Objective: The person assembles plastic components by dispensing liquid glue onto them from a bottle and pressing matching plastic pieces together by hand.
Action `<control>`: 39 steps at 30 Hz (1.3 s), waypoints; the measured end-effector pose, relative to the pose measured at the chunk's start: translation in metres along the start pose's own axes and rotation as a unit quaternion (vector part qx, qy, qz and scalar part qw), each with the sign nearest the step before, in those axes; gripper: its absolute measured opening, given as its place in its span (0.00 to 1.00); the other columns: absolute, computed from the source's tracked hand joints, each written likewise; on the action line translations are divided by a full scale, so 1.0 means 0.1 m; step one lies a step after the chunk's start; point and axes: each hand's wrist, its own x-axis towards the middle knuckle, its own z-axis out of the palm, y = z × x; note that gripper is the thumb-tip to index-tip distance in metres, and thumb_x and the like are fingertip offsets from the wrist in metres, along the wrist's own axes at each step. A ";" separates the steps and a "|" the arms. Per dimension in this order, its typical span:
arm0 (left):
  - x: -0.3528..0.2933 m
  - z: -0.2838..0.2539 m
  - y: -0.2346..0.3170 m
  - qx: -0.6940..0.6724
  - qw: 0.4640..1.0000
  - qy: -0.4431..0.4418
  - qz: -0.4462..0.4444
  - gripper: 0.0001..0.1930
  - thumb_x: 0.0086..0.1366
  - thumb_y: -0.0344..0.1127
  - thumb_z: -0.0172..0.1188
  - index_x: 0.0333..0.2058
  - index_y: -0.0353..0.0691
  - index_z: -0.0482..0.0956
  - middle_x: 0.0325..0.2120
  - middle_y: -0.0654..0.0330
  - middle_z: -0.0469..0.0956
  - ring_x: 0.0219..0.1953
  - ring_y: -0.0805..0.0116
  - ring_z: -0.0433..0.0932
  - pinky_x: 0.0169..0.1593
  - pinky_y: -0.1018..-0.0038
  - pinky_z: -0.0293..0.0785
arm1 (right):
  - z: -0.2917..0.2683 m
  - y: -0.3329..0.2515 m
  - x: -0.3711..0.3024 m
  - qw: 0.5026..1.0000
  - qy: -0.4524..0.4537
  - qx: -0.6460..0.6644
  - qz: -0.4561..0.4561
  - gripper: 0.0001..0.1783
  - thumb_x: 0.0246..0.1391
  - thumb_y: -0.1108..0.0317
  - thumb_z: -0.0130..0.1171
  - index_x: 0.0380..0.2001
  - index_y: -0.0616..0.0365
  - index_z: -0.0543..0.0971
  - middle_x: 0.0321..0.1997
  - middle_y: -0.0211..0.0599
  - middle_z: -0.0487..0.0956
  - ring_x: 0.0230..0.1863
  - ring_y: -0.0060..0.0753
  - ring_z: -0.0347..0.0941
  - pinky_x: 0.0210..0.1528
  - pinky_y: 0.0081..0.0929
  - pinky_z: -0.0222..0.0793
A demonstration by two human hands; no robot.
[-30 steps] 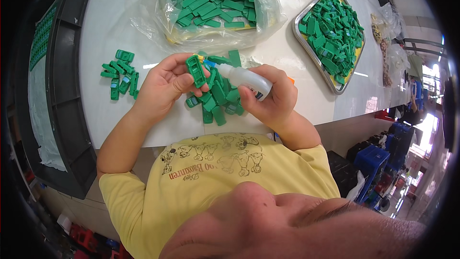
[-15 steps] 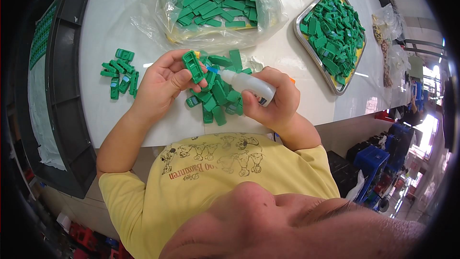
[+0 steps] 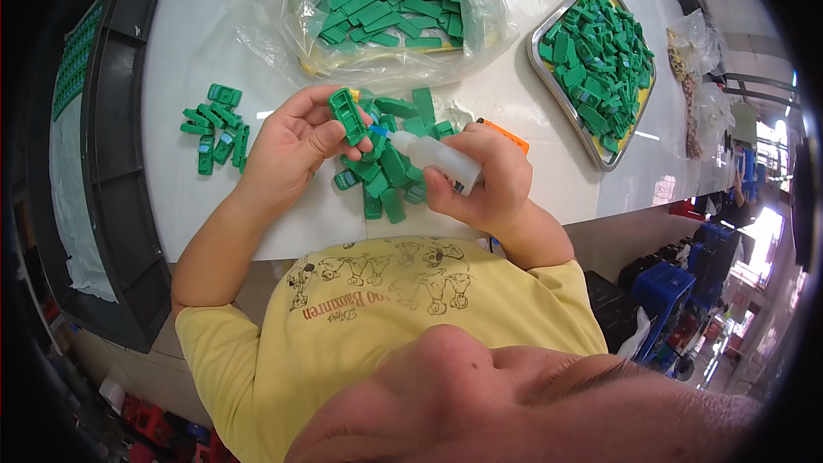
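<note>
Between the thumb and fingers of my left hand (image 3: 300,139) is a green toy car body (image 3: 346,117), its hollow side facing up. My right hand (image 3: 495,170) is wrapped round a white squeeze glue bottle (image 3: 444,161), tilted so its blue nozzle (image 3: 377,130) lies close to the car body's right edge. Whether the tip touches the plastic I cannot tell. Beneath both hands lies a loose pile of green plastic parts (image 3: 393,173). Off to the left, several green toy cars (image 3: 225,144) sit in a small group on the white table (image 3: 197,214).
A clear plastic bag (image 3: 266,30) at the far side holds many flat green pieces. At the right, a metal tray (image 3: 549,90) is heaped with green parts. An orange box (image 3: 504,134) lies behind my right hand. A dark crate (image 3: 116,163) stands along the left edge.
The glue bottle's nozzle has shifted slightly down and left, and my right hand has moved a little left, uncovering more of the orange box. My left hand keeps hold of the car body.
</note>
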 end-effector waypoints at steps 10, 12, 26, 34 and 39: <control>0.00 0.04 0.02 -0.008 1.000 0.003 -0.009 0.18 0.61 0.32 0.49 0.48 0.34 0.61 0.38 0.54 0.71 0.35 0.67 0.73 0.36 0.76 0.70 | -0.13 -0.01 -0.02 0.989 0.075 0.061 0.111 0.17 0.42 0.73 0.58 0.36 0.65 0.66 0.24 0.36 0.72 0.23 0.23 0.69 0.25 0.17 0.65; -0.01 0.05 0.03 -0.008 1.000 -0.004 -0.008 0.18 0.61 0.33 0.50 0.48 0.34 0.61 0.38 0.55 0.72 0.34 0.68 0.73 0.36 0.77 0.70 | -0.17 -0.01 0.02 0.969 0.124 0.109 0.184 0.16 0.45 0.72 0.56 0.38 0.65 0.66 0.28 0.36 0.73 0.27 0.24 0.71 0.29 0.16 0.66; -0.21 0.22 0.20 -0.004 1.000 -0.015 -0.005 0.15 0.57 0.23 0.52 0.44 0.35 0.63 0.42 0.55 0.71 0.39 0.72 0.72 0.43 0.77 0.69 | -0.59 0.34 0.22 0.897 0.131 -0.150 0.396 0.17 0.38 0.68 0.60 0.34 0.62 0.69 0.27 0.35 0.71 0.27 0.26 0.66 0.32 0.23 0.65; -0.32 0.22 0.26 -0.035 0.999 0.000 0.013 0.17 0.56 0.21 0.52 0.44 0.35 0.62 0.40 0.55 0.70 0.40 0.69 0.72 0.47 0.74 0.70 | -0.54 0.36 0.20 0.888 0.040 -0.178 0.423 0.20 0.38 0.69 0.62 0.35 0.64 0.68 0.27 0.40 0.73 0.28 0.30 0.70 0.32 0.26 0.66; -0.43 0.21 0.36 -0.036 0.999 0.003 0.025 0.16 0.56 0.21 0.52 0.44 0.34 0.63 0.39 0.56 0.70 0.41 0.68 0.72 0.47 0.73 0.69 | -0.44 -0.05 0.33 0.893 0.195 -0.299 0.275 0.17 0.38 0.69 0.63 0.32 0.64 0.69 0.25 0.35 0.70 0.22 0.32 0.65 0.29 0.27 0.65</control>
